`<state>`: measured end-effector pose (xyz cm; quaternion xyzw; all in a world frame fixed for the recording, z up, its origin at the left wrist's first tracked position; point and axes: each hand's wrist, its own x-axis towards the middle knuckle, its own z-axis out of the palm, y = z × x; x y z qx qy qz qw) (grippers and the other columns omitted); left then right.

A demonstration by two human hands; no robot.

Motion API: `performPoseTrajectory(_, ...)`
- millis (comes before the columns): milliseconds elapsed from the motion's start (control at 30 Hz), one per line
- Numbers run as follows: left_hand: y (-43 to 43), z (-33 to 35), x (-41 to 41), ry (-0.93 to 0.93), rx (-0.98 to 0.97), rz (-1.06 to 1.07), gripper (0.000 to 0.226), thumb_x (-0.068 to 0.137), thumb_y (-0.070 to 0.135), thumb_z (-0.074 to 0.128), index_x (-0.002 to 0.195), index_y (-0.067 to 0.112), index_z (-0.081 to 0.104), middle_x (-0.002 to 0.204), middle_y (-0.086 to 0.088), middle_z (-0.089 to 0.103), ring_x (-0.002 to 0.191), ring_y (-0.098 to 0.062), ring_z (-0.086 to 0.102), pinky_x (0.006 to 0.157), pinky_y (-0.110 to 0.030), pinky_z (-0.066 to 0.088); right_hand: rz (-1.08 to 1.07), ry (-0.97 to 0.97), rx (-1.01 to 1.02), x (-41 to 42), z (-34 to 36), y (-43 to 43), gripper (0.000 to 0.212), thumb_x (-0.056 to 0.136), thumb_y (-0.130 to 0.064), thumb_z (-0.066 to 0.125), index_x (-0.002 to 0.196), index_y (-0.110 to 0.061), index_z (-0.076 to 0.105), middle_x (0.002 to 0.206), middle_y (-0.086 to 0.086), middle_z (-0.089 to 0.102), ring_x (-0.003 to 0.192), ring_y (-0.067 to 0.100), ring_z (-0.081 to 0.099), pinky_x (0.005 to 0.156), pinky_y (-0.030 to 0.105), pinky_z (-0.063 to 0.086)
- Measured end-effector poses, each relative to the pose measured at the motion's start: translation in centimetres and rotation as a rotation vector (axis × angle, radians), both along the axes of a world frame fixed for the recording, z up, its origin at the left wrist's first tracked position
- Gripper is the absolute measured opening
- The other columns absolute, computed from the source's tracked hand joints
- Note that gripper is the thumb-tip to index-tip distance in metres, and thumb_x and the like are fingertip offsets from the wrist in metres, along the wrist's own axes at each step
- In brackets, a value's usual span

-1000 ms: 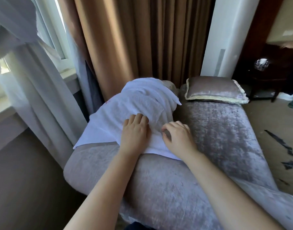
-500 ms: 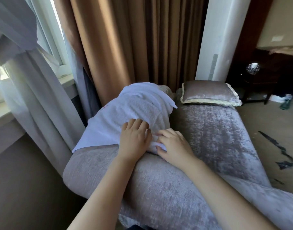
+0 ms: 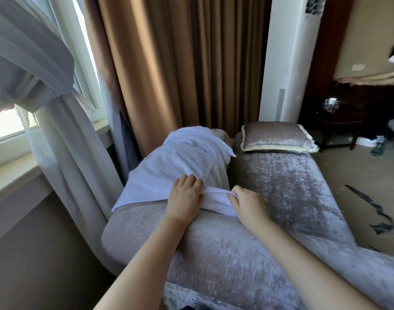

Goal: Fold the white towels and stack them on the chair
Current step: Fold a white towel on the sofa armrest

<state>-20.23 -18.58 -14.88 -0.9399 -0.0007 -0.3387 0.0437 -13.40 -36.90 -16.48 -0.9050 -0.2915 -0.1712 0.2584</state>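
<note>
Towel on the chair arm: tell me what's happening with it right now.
A person is working on the white towel draped over the padded arm of the grey chair. The left hand rests flat on it, while the right hand pinches a raised fold at its near edge. The towel looks only partly folded; no finished stack shows on the seat, where a cushion lies at the far end.
</note>
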Motion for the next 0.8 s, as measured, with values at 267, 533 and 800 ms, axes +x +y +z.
performPoseTrajectory(267, 0.2, 0.9, -3.6, 0.024, 0.07, 0.056, 0.02, 0.068, -0.001, 0.043, 0.077, 0.007, 0.059, 0.07, -0.006, 0.053, 0.064, -0.028, 0.053, 0.081, -0.046, 0.055, 0.179, 0.114, -0.032, -3.6, 1.0, -3.5, 0.026, 0.102, -0.034, 0.041, 0.082, -0.017, 0.04, 0.056, -0.006, 0.037, 0.056, 0.02, 0.042, 0.052, 0.036, 0.029)
performPoseTrajectory(533, 6.1, 0.9, -9.5, 0.158, 0.062, 0.296, 0.054, 0.046, -0.01, 0.079, 0.098, -0.003, 0.066, 0.086, -0.015, 0.064, 0.065, -0.034, 0.061, 0.059, -0.038, 0.055, 0.293, -0.103, -0.134, -7.4, 0.3, -7.6, 0.03, 0.086, -0.04, 0.068, 0.089, -0.02, 0.047, 0.067, -0.01, 0.04, 0.055, 0.015, 0.045, 0.045, 0.014, 0.019)
performPoseTrajectory(800, 4.7, 0.9, -12.3, 0.225, 0.248, 0.234, 0.041, 0.031, -0.003, 0.08, 0.065, 0.01, 0.062, 0.057, -0.002, 0.052, 0.048, -0.026, 0.051, 0.055, -0.035, 0.046, 0.244, -0.119, -0.226, -9.2, 1.3, -9.7, 0.017, 0.091, -0.02, 0.062, 0.1, -0.016, 0.047, 0.074, -0.002, 0.049, 0.063, 0.022, 0.05, 0.046, 0.027, 0.028)
